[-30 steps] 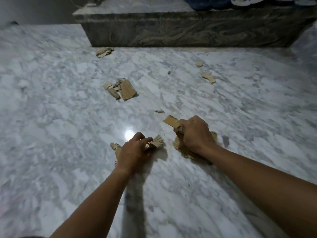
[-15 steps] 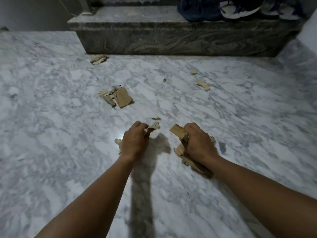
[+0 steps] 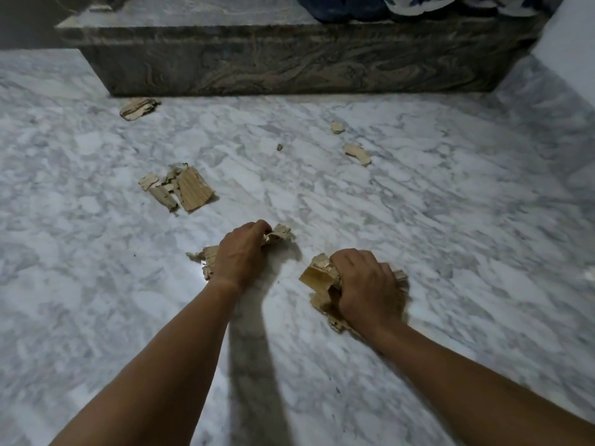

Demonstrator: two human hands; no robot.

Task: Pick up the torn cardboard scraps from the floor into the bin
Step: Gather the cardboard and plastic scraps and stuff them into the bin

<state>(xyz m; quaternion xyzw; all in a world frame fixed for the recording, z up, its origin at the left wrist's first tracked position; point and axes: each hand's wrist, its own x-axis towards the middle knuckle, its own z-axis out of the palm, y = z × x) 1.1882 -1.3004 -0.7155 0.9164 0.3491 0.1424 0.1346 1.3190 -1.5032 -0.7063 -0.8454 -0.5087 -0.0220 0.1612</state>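
Observation:
My left hand (image 3: 240,252) is closed around a bunch of torn cardboard scraps (image 3: 279,235) that stick out on both sides of the fist. My right hand (image 3: 363,283) grips a thicker wad of cardboard pieces (image 3: 317,278) low over the white marble floor (image 3: 450,236). More scraps lie loose ahead: a small pile (image 3: 183,189) to the left, a crumpled piece (image 3: 138,108) by the step, and two small bits (image 3: 356,153) to the right. No bin is in view.
A dark veined stone step (image 3: 289,72) runs across the far side, with shoes (image 3: 347,6) on top of it. A pale wall (image 3: 566,37) rises at the far right. A tiny fragment (image 3: 279,147) lies mid-floor.
Both hands have moved forward over the floor with their scraps. My left hand has reached the small scrap that lay ahead of it, and the view has tilted up toward the step.

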